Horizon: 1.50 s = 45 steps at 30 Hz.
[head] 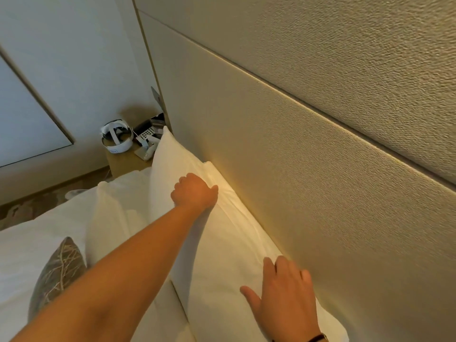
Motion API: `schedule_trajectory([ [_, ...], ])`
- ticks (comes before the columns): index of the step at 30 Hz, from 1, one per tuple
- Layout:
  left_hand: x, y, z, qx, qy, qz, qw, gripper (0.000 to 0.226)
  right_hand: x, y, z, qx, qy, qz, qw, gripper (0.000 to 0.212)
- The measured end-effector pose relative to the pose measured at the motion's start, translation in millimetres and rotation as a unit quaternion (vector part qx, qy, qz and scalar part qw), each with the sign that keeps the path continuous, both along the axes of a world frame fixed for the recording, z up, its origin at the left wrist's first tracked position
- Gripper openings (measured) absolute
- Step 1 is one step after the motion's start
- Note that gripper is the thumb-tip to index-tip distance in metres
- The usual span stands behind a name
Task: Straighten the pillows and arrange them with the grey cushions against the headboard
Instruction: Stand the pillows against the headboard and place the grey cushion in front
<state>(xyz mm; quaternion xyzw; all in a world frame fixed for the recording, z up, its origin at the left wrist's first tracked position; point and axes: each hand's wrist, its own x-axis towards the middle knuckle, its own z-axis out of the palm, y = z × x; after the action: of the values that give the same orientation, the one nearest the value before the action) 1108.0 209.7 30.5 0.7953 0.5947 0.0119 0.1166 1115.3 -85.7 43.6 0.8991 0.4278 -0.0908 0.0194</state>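
Two white pillows in view: one pillow (222, 233) stands up against the headboard (308, 181), a 2nd pillow (108, 218) lies to its left on the bed (22, 253). Left hand (195, 192) is curled onto the upright pillow's far top edge, right hand (286, 292) lies flat w/ fingers spread on its near end. One grey cushion (56, 270) sits near left, and far left a nightstand (123, 161) holds 1 white headset (117, 138).

My left hand (196, 192) reaches far forward, arm straight, fingers curled under. My right hand (283, 290) lies flat, fingers spread.
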Motion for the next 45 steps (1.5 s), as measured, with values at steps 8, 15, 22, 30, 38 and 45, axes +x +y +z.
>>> schedule_trajectory([
  [8,-1,1,-5,-0.137,0.098,-0.063,0.984,0.036,-6,-19,-10,-0.016,0.06,-0.031,0.998,0.044],
  [15,13,8,12,-0.101,-0.065,-0.047,0.992,0.016,2,-20,2,0.058,0.069,0.025,0.996,0.041],
  [22,26,-1,15,-0.095,-0.156,-0.036,0.983,0.032,27,-25,12,0.092,0.012,-0.022,0.995,0.037],
  [30,-33,-29,11,-0.061,-0.181,-0.13,0.973,0.032,11,-24,9,0.124,-0.038,-0.065,0.989,0.025],
  [38,-188,-21,-25,-0.016,0.128,-0.211,0.969,0.036,-79,-12,7,0.239,0.096,0.072,0.964,0.026],
  [45,-245,-49,-65,-0.013,0.115,-0.008,0.993,0.063,-184,-2,-56,-0.056,0.232,0.137,0.961,0.059],
])
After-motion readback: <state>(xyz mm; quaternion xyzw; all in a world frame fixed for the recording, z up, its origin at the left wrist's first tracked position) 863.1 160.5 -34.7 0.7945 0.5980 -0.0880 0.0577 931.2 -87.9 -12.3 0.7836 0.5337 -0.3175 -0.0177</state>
